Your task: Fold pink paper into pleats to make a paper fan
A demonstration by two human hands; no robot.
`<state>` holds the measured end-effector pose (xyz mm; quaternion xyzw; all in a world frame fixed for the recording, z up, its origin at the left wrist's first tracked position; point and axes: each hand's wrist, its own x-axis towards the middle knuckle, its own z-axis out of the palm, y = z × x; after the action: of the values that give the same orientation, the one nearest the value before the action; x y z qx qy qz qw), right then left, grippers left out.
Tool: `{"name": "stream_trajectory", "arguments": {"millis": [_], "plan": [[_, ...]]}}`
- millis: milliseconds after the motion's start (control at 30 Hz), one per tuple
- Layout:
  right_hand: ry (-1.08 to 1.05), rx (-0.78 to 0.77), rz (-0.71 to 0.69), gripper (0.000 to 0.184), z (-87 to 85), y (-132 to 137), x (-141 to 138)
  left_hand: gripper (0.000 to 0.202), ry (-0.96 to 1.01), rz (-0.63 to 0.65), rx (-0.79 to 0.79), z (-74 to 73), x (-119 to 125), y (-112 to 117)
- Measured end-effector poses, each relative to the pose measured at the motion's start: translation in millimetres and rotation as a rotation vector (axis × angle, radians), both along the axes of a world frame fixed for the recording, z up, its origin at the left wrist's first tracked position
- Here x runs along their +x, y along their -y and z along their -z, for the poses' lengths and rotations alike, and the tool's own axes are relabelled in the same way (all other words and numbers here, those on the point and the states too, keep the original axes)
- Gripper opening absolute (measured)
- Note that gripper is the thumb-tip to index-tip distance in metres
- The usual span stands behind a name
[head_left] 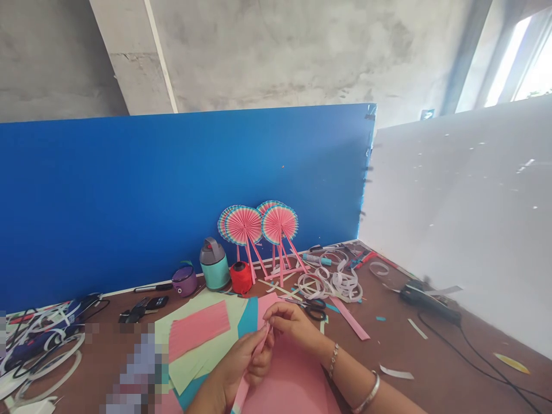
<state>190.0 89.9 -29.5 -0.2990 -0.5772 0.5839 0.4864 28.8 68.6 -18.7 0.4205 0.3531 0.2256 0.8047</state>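
Observation:
My left hand (245,365) is closed around a narrow folded pink paper strip (241,394), whose lower end shows a bit of blue and white. My right hand (293,328) pinches the upper end of that strip, fingertips touching those of the left. Beneath both hands lies a large pink paper sheet (288,379). To the left, a pleated pink paper piece (200,330) rests on pale green sheets (190,313), with a blue sheet (248,319) beside them. Black-handled scissors (317,310) lie just beyond my right hand.
Several round pink paper fans (280,224) lean against the blue partition (172,190). Nearby stand a teal container (215,270), a red object (240,279) and a purple cup (184,280). Curled white strips (347,284), a power strip (429,302) and tangled cables (38,351) lie around.

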Motion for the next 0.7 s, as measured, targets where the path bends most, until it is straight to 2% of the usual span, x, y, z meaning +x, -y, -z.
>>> {"name": "stream_trajectory", "arguments": {"millis": [233, 467, 700], "plan": [[0.009, -0.050, 0.083, 0.025, 6.3, -3.6, -1.0, 0.052, -0.064, -0.022, 0.041, 2.6, 2.8, -0.9], [0.006, -0.126, 0.091, 0.026, 9.8, -7.1, -0.1, 0.049, -0.139, -0.061, 0.080, 0.1, 3.5, 2.9], [-0.001, -0.130, 0.100, 0.023, 12.4, -8.5, 2.4, 0.049, -0.160, -0.073, 0.085, 2.4, 4.2, 2.7]]}}
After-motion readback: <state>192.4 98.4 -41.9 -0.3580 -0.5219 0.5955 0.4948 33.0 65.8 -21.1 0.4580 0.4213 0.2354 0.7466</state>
